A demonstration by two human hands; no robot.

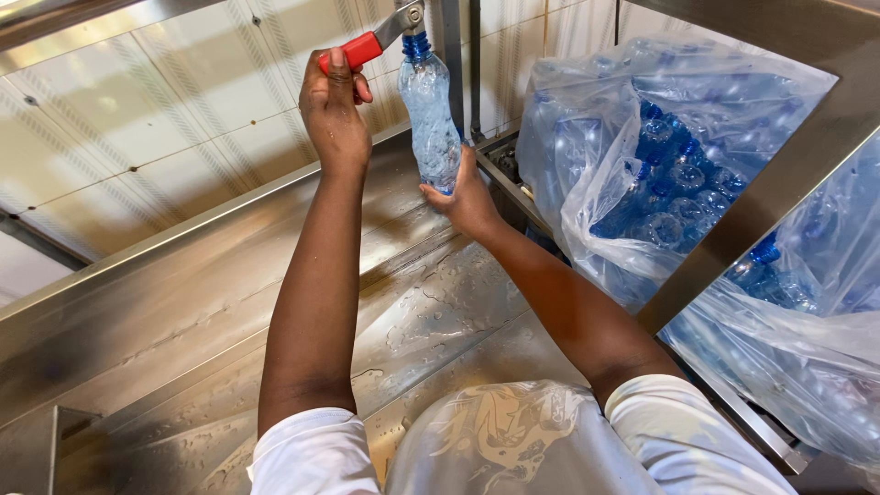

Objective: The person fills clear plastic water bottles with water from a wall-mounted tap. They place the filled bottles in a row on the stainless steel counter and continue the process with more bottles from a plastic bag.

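My left hand (335, 105) is raised and closed round the red grip of a metal lever (368, 44) that runs up to the right. Under the lever's metal head stands a clear plastic bottle (429, 115) with a blue neck, upright, its top at the head. My right hand (466, 197) holds that bottle from below, fingers around its base. Both forearms reach up from white sleeves over a wet steel counter (183, 302).
A large clear plastic bag (660, 156) full of similar blue-capped bottles sits at the right, and a second such bag (807, 312) lies lower right behind a slanted steel bar (779, 183). Tiled wall (137, 119) rises behind the counter. Vertical pipes (454, 55) stand beside the bottle.
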